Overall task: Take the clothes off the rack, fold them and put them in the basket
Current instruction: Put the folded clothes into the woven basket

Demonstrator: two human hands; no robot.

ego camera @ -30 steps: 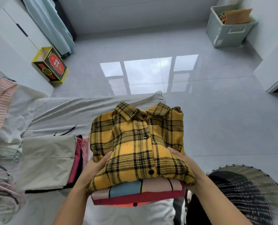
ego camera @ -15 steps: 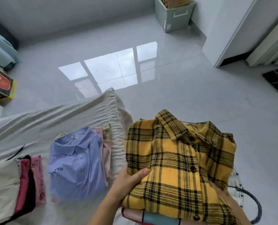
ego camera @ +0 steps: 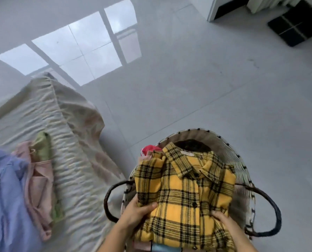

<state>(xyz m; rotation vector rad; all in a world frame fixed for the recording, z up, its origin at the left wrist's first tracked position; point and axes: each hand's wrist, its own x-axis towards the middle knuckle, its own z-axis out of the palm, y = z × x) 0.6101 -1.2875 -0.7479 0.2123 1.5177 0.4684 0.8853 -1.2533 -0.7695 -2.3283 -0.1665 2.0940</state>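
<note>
We note the folded stack, yellow plaid shirt [ego camera: 185, 193] topmost, has moved from bed to over the woven basket [ego camera: 242, 160]; left hand [ego camera: 136, 213] and right hand [ego camera: 222, 220] grip its sides; placement is imminent.

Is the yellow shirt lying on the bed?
No, both hands hold the yellow shirt over the basket, beside the bed.
</note>
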